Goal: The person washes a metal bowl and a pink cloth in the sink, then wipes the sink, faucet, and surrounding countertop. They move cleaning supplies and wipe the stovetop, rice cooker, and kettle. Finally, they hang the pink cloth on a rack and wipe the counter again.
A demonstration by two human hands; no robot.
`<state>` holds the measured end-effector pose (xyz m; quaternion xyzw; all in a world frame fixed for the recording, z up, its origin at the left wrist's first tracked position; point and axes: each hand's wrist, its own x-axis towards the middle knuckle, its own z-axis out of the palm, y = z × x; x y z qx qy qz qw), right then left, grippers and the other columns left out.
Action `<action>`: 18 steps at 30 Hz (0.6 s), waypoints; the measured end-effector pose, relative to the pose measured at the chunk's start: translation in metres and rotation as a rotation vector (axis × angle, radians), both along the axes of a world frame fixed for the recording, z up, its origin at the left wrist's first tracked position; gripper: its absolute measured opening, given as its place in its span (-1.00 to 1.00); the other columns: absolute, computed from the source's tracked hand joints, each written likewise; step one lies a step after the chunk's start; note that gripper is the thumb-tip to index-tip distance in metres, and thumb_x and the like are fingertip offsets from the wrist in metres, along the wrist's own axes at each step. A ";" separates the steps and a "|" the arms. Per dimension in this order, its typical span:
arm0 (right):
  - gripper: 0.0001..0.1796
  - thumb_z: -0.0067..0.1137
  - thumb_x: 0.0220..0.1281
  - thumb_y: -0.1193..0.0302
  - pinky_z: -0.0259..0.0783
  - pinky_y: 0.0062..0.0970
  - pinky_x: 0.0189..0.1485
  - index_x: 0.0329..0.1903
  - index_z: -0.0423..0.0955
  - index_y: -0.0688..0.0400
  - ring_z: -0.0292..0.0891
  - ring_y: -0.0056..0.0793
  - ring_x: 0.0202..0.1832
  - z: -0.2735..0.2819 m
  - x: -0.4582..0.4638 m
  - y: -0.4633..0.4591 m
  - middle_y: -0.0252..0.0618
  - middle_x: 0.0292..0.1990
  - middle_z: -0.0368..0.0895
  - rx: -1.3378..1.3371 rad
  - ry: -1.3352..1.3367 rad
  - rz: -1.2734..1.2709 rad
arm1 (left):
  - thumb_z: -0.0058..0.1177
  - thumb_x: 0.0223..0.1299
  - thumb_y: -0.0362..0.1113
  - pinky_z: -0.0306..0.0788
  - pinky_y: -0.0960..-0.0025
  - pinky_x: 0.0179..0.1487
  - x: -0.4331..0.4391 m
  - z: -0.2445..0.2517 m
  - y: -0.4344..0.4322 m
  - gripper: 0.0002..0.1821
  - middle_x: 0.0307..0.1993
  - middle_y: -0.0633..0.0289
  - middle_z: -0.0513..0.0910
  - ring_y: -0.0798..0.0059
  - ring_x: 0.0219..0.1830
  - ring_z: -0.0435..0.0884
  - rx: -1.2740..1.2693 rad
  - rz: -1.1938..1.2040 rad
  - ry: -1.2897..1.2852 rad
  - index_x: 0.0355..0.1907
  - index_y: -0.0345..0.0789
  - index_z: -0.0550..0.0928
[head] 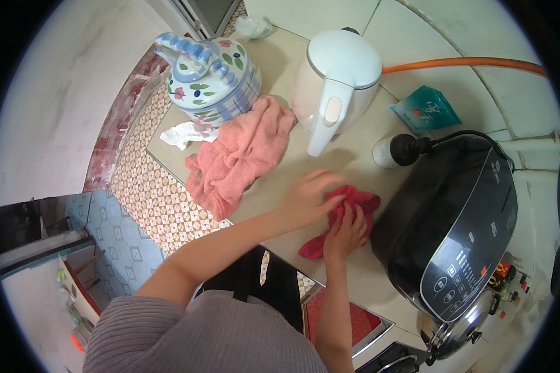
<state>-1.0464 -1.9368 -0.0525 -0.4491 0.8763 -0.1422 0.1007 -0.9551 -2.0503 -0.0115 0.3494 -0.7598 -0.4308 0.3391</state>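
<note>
A crumpled dark red cloth (313, 246) lies on the pale countertop (266, 205) directly in front of me. My right hand (347, 231) grips its middle from above, fingers bent into the folds. Beside it, my left hand (313, 196) is motion-blurred, its fingers spread away from the cloth and its thumb at the cloth's upper left edge. Whether that thumb touches it, I cannot tell. A larger salmon-pink towel (242, 156) sits bunched up to the left of both hands. Beyond them stands a white electric kettle (344, 60), its handle pointing towards me.
A black rice cooker (441, 210) stands close on the right, near a white cylinder with a black top (386, 151). Farther back are a teal packet (427, 112), an orange hose (462, 62), a flowered ceramic pot (212, 79) and white tissue (189, 134). A lidded pan (466, 326) sits lower right.
</note>
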 end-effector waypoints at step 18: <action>-0.63 -0.05 0.08 0.48 0.14 -0.12 0.12 0.01 0.42 0.08 0.23 -0.09 0.11 -0.014 -0.011 0.063 -0.17 0.05 0.35 -0.277 -0.138 0.149 | 0.07 -0.14 -0.40 0.44 0.21 -0.19 0.033 -0.039 0.047 -0.81 -0.27 0.05 0.52 0.17 -0.23 0.54 -0.169 -0.083 -0.668 -0.36 -0.36 0.51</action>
